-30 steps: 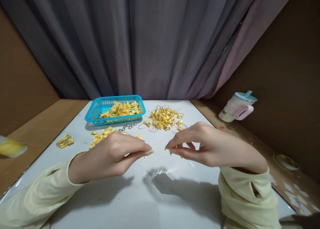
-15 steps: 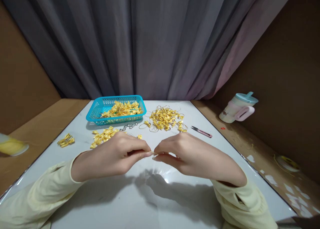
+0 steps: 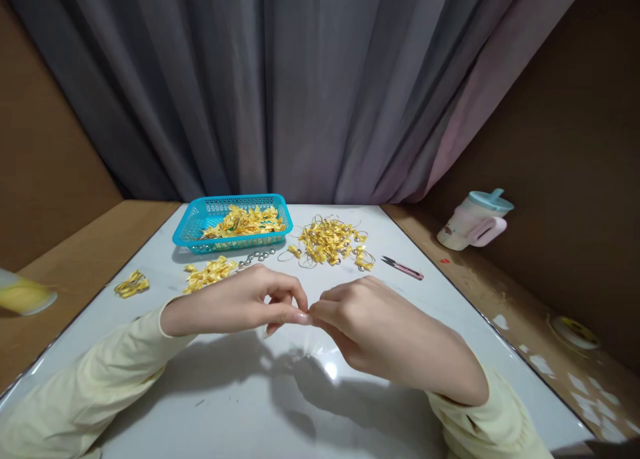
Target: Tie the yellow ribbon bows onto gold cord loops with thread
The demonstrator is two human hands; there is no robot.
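My left hand [image 3: 245,303] and my right hand [image 3: 373,322] meet at the fingertips above the white table [image 3: 235,412]. Each is closed in a pinch, and whatever lies between the fingers is too small and covered to make out. Beyond my left hand lie a pile of yellow ribbon bows [image 3: 210,272] and several small silver bells or beads [image 3: 257,256]. A heap of yellow bows with thin looped cords and silver balls [image 3: 327,239] sits past the gap between my hands.
A blue plastic basket [image 3: 183,237] of yellow bows stands at the back left. Pink thread snips [image 3: 403,268] lie to the right, and a bundle of yellow loops [image 3: 132,284] to the left. Off the table are a lidded cup [image 3: 467,224], a ribbon spool [image 3: 575,332] and a yellow roll [image 3: 25,293].
My left hand's fingers have curled and shifted so the fingertips meet the right ones more closely. The right hand has turned over slightly, covering the small pale piece seen between them before.
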